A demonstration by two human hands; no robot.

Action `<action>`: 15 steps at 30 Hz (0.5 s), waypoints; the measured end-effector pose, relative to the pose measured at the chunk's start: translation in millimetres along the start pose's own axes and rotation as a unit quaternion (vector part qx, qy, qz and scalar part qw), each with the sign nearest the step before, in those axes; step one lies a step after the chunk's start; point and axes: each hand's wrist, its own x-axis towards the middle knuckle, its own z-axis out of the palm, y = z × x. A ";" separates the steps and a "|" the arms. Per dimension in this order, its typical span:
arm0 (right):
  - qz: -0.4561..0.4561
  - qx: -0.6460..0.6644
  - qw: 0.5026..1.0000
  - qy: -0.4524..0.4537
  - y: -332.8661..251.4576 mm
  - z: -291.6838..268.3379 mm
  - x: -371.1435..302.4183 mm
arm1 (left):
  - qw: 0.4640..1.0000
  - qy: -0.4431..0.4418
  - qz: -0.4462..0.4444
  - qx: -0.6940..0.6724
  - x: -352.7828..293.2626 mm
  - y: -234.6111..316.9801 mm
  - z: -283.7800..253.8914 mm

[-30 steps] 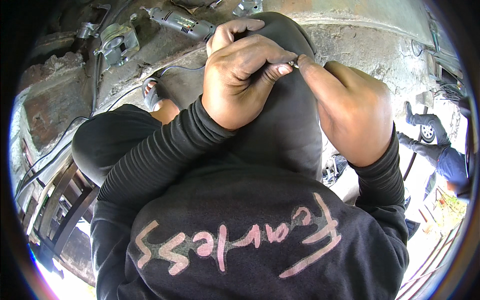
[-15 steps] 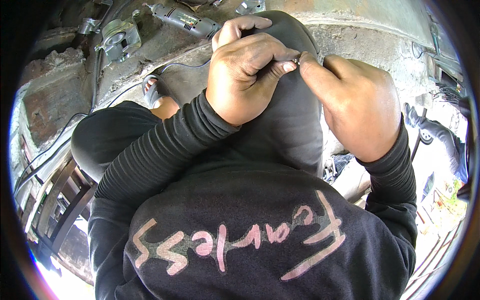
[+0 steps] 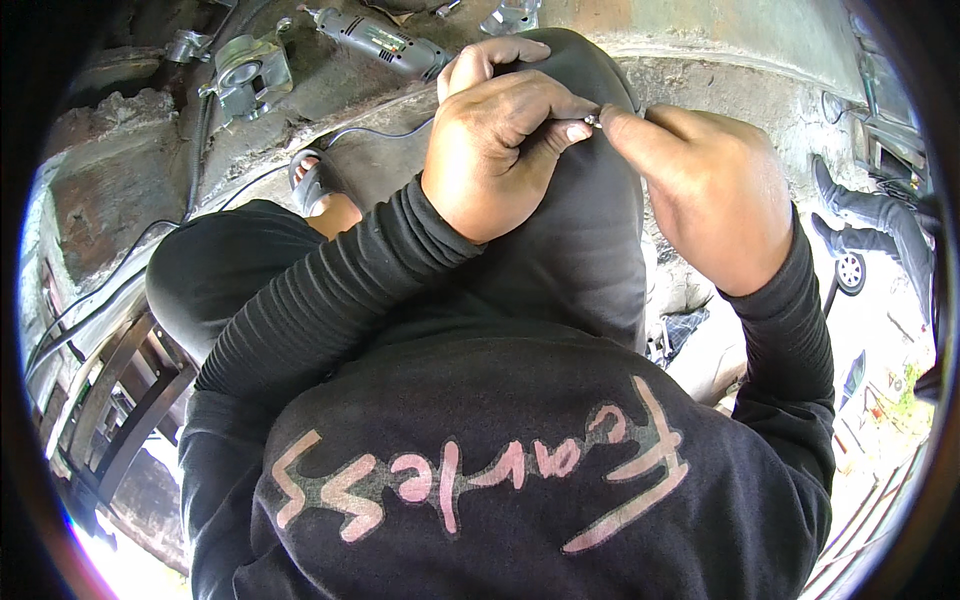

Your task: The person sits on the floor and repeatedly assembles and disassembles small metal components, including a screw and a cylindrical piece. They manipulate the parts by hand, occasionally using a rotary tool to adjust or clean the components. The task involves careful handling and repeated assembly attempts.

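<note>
My left hand [image 3: 505, 140] is raised above my thigh, with thumb and forefinger pinched together on a tiny dark metal piece [image 3: 592, 121]. Its other fingers curl loosely. From the other side my right hand [image 3: 715, 175] grips the same piece between thumb and a bent forefinger, so the two sets of fingertips nearly meet. Only a small shiny bit shows between them; its exact kind is hidden by the fingers. Just beyond the left hand lies a grey rotary tool [image 3: 385, 45] on the stained work surface, held by neither hand.
A shiny metal bracket-like part [image 3: 250, 75] lies at the far left, with smaller metal parts near it. A thin cord [image 3: 375, 131] runs past my sandalled foot [image 3: 310, 178]. Another person's legs [image 3: 880, 215] and a small wheel [image 3: 850, 272] show at the right.
The view has shifted slightly, showing more of the other person's legs and the wheel at the right. Both hands keep their pinch on the tiny piece, with barely any movement.
</note>
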 end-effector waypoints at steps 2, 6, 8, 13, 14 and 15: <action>0.021 0.119 0.992 0.040 3.5 8.2 -0.2 | 1.000 -0.001 -0.011 0.003 -1.0 1.0 -2.4; 0.195 0.492 0.836 0.147 -9.2 28.0 -6.5 | 0.997 0.016 -0.023 -0.074 6.1 1.3 -8.2; 0.250 0.590 0.739 0.208 -20.9 34.6 -10.3 | 0.951 0.043 -0.156 -0.262 6.8 11.2 -12.8; 0.248 0.720 0.613 0.210 -31.9 28.1 -5.1 | 0.821 0.116 -0.178 -0.530 21.0 32.4 -35.5; 0.227 0.721 0.618 0.214 -33.9 24.8 -1.2 | 0.815 0.104 -0.196 -0.535 21.2 37.9 -43.7; 0.209 0.724 0.620 0.220 -36.1 21.1 3.1 | 0.799 0.087 -0.189 -0.565 21.0 42.8 -50.6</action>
